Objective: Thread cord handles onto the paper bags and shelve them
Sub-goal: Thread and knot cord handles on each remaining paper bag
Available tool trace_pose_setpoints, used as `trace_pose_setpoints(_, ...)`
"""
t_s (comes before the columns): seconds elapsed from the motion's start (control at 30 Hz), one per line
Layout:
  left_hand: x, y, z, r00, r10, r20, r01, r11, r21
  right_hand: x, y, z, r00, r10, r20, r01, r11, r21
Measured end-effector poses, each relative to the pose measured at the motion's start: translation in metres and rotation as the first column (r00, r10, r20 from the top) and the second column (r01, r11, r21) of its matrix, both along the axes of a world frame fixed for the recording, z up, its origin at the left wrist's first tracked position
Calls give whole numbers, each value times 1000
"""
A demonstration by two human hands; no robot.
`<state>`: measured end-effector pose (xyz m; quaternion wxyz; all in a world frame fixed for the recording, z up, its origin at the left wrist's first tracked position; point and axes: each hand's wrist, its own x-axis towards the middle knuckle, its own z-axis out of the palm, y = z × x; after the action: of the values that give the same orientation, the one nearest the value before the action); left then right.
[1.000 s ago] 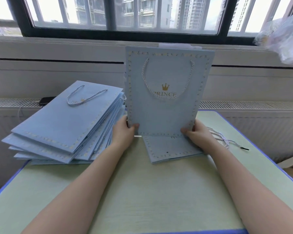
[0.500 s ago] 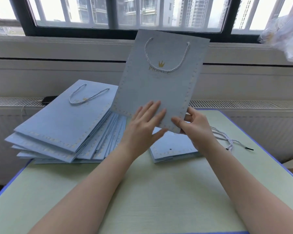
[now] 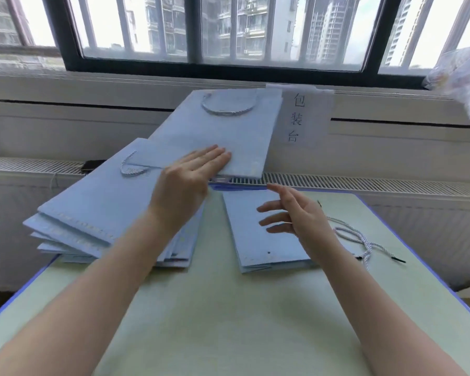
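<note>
Moved since half a second ago: finished bag, then held nearly upright between both hands, now laid back and swung left, its near edge over the stack of bags. Right hand now off it.

Far left: stack fanned out on the table, cord handle showing on the top bag. Behind the stack, on the grille, something small and dark (too blurred to name).

Next: left hand, fingers straight and together, flat on the finished bag's near end, not curled around it. Twisted handle at that bag's far end, close to the window sill. Just right of it, paper sign with handwritten characters.

Middle of the table: flat bags without handles, one punched hole visible. Over them, right hand, fingers spread and loose, holding nothing.

Further right: loose cords with black tips, lying on the tabletop. Top right corner: crumpled clear plastic.
</note>
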<state>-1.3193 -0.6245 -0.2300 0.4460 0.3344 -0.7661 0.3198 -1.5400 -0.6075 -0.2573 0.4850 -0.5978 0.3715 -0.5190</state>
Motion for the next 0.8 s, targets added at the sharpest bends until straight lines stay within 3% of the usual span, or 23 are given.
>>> trace_pose_setpoints(0.13, 71, 17, 24, 994, 51, -93, -49, 998, 26, 3, -4, -14, 963, 55, -263, -38, 997, 67)
trace_pose_setpoints(0.23, 125, 33, 16, 988, 84, -130, -42, 954, 297, 14, -2, -26, 878, 73, -472, -75, 997, 15)
trace_pose_setpoints(0.27, 138, 39, 8, 987, 89, -132, -17, 884, 466, 17, 0, -29, 844, 66, -532, -92, 995, -23)
trace_pose_setpoints(0.33, 154, 53, -9, 989, 140, -55, -40, 593, 805, 21, 4, -31, 798, 52, -601, -124, 989, -79)
trace_pose_setpoints(0.37, 155, 60, -15, 980, 198, 32, -119, 443, 889, 22, 5, -32, 788, 48, -614, -131, 987, -92)
trace_pose_setpoints(0.4, 155, 63, -21, 966, 240, 100, -184, 358, 915, 21, 6, -31, 784, 45, -619, -135, 986, -99)
trace_pose_setpoints(0.43, 155, 63, -26, 950, 273, 152, -243, 341, 908, 21, 5, -31, 785, 33, -618, -132, 984, -116)
trace_pose_setpoints(0.53, 132, 54, -26, 915, 325, 240, -376, 469, 799, 17, 1, -32, 785, -79, -615, -77, 972, -223)
trace_pose_setpoints(0.67, 70, 47, -16, 950, 170, 263, -302, 717, 628, 9, -4, -30, 744, -186, -642, -19, 954, -298)
trace_pose_setpoints(0.73, 30, 36, -16, 965, 100, 243, -228, 781, 581, 3, -8, -30, 722, -223, -655, 11, 950, -311)
trace_pose_setpoints(0.8, -11, 23, -21, 984, 56, 172, -150, 783, 604, -6, -16, -33, 667, -274, -693, 43, 942, -332)
